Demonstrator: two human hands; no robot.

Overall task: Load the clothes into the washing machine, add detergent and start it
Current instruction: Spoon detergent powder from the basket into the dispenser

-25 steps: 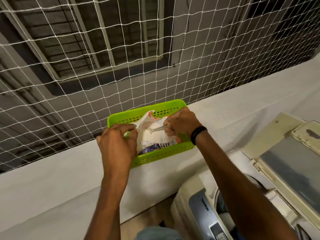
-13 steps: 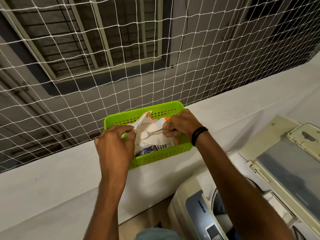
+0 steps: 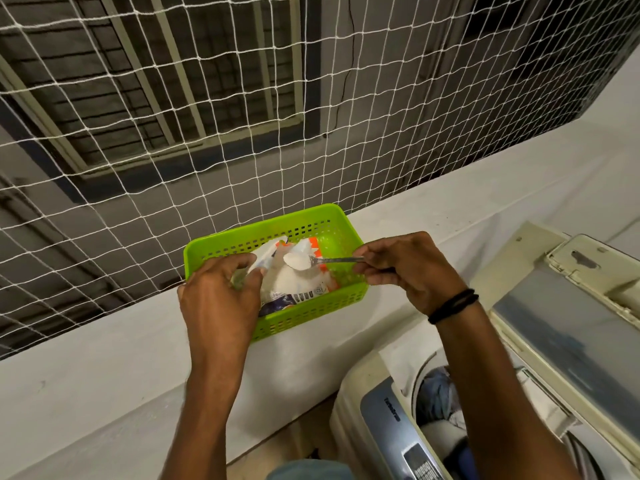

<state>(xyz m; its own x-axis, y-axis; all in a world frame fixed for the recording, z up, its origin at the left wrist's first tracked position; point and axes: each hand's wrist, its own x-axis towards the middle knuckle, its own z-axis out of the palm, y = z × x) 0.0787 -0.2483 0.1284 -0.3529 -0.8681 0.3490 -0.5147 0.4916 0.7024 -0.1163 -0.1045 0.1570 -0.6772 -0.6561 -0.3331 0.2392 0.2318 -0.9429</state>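
Right-hand grip (image 3: 401, 268) pinches the heaped spoon (image 3: 322, 260); left hand (image 3: 218, 299) grasps the detergent packet (image 3: 298, 285). Tilting en route to the washing machine (image 3: 384, 417), lower right, would spill powder.

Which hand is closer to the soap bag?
Left. The left hand pinches the soap bag at its open edge. The right hand is off to the bag's right, not touching it, holding a spoon of powder over it.
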